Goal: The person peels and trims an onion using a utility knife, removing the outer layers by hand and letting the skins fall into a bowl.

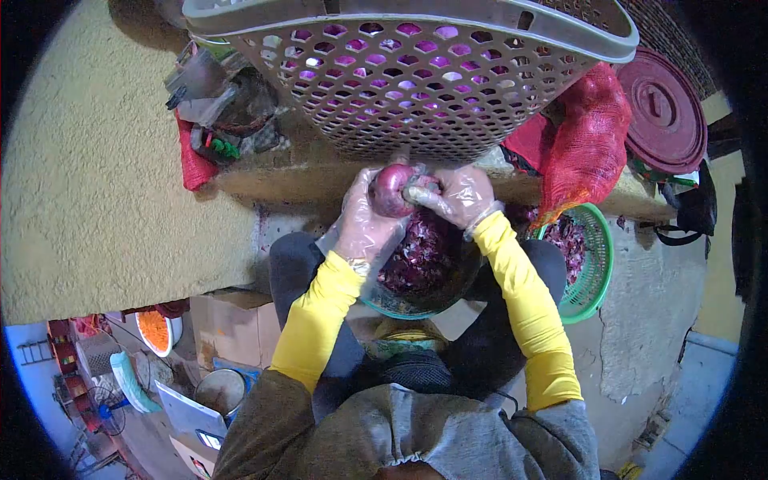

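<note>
The left hand [358, 220], in a clear plastic glove, is closed around a purple onion [391, 190], with the fingers wrapped along its side and the top of the onion left showing. The right hand [462, 194], gloved the same way, is bent inward with its thumb and fingers drawn together against the onion's right side; whether it pinches skin or a small tool there, I cannot tell. The onion is held up between the two hands, just in front of a large grey basket [424, 104] with purple and white contents showing through its holes. Below the hands, between the person's knees, a round tub [404, 312] holds a heap of dark purple peels [424, 256]. Yellow sleeves [524, 308] cover both forearms. To the right, a green basket [598, 292] holds more peels, and a red net sack [590, 136] lies near a round, dark red lid [660, 112].
</note>
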`<state>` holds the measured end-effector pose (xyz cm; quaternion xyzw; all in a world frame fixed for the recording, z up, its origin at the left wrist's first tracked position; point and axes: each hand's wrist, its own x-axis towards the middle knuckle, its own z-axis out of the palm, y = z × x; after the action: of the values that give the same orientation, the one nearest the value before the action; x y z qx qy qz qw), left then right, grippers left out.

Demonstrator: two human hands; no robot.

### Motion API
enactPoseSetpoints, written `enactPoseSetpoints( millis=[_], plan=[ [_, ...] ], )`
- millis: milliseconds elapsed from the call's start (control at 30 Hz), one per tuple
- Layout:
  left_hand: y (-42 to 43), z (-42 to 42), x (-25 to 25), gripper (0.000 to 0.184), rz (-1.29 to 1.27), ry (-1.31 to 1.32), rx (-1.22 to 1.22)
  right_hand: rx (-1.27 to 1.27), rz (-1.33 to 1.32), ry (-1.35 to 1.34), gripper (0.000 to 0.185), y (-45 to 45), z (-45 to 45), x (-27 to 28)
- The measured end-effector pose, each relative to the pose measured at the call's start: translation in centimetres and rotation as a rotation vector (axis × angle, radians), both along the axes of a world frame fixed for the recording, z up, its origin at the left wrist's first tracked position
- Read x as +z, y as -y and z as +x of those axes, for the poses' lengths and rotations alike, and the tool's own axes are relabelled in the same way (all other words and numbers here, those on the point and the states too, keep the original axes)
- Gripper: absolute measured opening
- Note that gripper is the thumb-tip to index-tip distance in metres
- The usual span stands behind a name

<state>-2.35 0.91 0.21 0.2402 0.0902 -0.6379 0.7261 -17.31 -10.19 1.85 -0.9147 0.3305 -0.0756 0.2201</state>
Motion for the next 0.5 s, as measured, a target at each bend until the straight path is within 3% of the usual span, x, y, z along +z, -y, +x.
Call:
enactPoseSetpoints(
  millis=[67,133,167,267,300,333,400,433,500],
  plan=[
    [-0.3,0.2,0.4,0.044,-0.058,0.022,-0.099,0.006,-0.001,0.07,0.075,-0.3,-0.2,0.9],
    [-0.7,-0.8,1.3,0.04,-0.111,0.548,0.004,0.05,-0.158,0.191,0.069,-0.9,0.2,1.2],
    [-0.4,0.0,1.3,0.032,-0.142,-0.022,-0.094,0.046,-0.179,0.184,0.074,-1.1,0.5,0.3],
    [0.5,-0.3,-1.5,0.028,-0.069,0.063,0.106,-0.04,-0.152,0.089,0.074,-2.0,1.3,0.2],
    [0.4,-1.3,-2.0,0.031,0.076,0.479,0.203,-0.06,-0.117,0.061,0.074,-2.1,1.6,-0.1],
    [0.7,-1.1,-2.3,0.031,0.075,0.479,0.201,-0.062,-0.116,0.061,0.074,-2.4,1.8,-0.5],
    [1.4,-0.6,-2.6,0.035,0.035,-0.036,0.224,-0.104,-0.07,0.106,0.073,-2.9,1.9,-1.5],
    [1.0,-0.5,-2.5,0.036,-0.02,-0.137,0.212,-0.134,-0.028,0.105,0.07,-3.5,2.0,-1.6],
    [0.8,-0.7,-2.5,0.036,-0.011,-0.099,0.223,-0.167,0.053,0.137,0.067,-3.8,2.4,-2.5]
  ],
)
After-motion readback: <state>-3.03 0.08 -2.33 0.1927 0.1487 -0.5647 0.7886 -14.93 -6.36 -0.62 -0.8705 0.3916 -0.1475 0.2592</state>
